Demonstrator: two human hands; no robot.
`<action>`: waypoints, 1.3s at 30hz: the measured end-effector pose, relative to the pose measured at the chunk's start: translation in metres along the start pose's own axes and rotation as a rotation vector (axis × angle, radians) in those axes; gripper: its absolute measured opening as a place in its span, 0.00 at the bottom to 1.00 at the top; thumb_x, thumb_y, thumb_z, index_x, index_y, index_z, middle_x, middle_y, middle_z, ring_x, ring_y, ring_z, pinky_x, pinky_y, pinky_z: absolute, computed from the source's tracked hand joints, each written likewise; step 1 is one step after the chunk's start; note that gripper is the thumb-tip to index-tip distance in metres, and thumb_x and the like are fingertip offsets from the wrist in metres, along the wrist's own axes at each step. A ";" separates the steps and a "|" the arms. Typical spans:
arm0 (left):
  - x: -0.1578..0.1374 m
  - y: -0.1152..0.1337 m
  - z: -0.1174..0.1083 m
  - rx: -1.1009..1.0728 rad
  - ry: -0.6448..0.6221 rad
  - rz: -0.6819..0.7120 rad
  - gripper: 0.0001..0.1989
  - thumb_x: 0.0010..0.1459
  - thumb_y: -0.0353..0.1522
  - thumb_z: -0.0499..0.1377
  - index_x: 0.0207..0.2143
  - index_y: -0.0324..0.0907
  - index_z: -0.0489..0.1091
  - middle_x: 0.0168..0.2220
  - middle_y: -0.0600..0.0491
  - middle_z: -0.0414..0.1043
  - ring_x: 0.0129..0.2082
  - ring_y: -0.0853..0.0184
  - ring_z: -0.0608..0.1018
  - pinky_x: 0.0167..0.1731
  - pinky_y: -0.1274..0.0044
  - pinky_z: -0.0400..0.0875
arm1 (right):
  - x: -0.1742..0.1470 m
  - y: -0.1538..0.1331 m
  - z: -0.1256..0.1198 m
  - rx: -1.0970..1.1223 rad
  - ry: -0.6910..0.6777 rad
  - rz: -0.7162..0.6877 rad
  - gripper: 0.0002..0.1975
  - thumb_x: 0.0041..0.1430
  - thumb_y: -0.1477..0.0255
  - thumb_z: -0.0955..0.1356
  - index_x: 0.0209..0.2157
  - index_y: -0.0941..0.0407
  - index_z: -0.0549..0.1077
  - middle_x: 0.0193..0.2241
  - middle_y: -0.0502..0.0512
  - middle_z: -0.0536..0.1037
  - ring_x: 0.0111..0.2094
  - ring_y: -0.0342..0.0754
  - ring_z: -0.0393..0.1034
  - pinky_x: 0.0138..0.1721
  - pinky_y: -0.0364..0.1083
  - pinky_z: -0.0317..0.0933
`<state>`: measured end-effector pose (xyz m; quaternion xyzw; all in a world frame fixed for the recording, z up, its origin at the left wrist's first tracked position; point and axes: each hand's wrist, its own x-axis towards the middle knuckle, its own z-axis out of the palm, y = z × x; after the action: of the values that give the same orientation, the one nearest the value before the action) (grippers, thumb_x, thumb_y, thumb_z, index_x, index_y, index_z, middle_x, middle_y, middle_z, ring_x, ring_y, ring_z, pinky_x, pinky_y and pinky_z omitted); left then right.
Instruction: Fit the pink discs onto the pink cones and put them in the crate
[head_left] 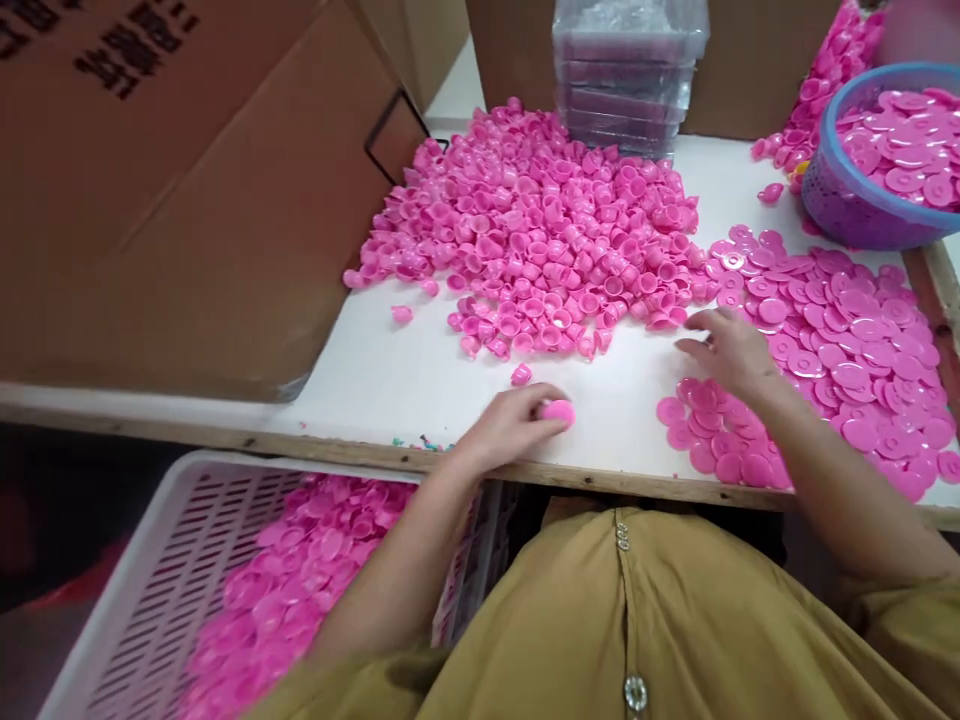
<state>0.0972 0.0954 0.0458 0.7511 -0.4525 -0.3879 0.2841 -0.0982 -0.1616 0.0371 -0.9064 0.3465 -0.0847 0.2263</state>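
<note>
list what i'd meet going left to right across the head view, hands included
Large cardboard box → left hand → pink disc that it holds → right hand → blue basket.

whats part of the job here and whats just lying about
Probably part of the job:
pink disc in the left hand
pink cups near the right hand
loose pink discs
blue basket holding more
white crate

Probably just lying about:
large cardboard box
wrapped stack behind the cups
small scraps
</note>
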 end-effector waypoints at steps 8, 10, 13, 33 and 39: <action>-0.152 -0.077 -0.081 0.449 0.238 -0.488 0.27 0.45 0.52 0.61 0.44 0.46 0.78 0.37 0.49 0.77 0.36 0.54 0.77 0.40 0.67 0.72 | -0.001 0.064 0.005 -0.468 0.084 -0.218 0.14 0.64 0.69 0.61 0.38 0.60 0.77 0.38 0.66 0.75 0.41 0.57 0.68 0.41 0.51 0.60; -0.131 -0.075 -0.066 0.458 0.439 -0.384 0.28 0.51 0.51 0.58 0.49 0.45 0.75 0.42 0.46 0.74 0.39 0.56 0.77 0.43 0.67 0.72 | -0.002 0.060 0.007 -0.499 0.095 -0.209 0.16 0.66 0.69 0.59 0.36 0.60 0.76 0.36 0.66 0.76 0.38 0.57 0.69 0.38 0.51 0.59; -0.065 -0.059 -0.034 0.396 0.507 -0.108 0.24 0.56 0.41 0.57 0.54 0.45 0.71 0.49 0.45 0.68 0.43 0.61 0.75 0.41 0.71 0.73 | -0.001 0.055 0.000 -0.502 0.093 -0.118 0.17 0.66 0.67 0.58 0.34 0.60 0.75 0.31 0.66 0.77 0.33 0.56 0.70 0.33 0.50 0.58; 0.046 -0.019 0.051 0.266 0.237 0.349 0.11 0.57 0.34 0.61 0.41 0.41 0.77 0.36 0.50 0.73 0.39 0.63 0.72 0.44 0.71 0.66 | -0.023 -0.068 0.058 0.898 -0.414 0.265 0.13 0.45 0.67 0.76 0.25 0.58 0.70 0.17 0.48 0.72 0.19 0.39 0.65 0.19 0.39 0.60; 0.049 -0.022 0.054 0.236 0.251 0.297 0.09 0.56 0.37 0.63 0.35 0.41 0.76 0.31 0.51 0.72 0.35 0.65 0.73 0.40 0.73 0.67 | -0.017 -0.079 0.073 0.737 -0.474 0.303 0.13 0.51 0.71 0.74 0.25 0.57 0.65 0.15 0.47 0.71 0.16 0.41 0.68 0.14 0.37 0.58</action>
<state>0.0761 0.0566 -0.0159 0.7467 -0.5615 -0.1897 0.3021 -0.0416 -0.0727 0.0100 -0.6991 0.3605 0.0413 0.6162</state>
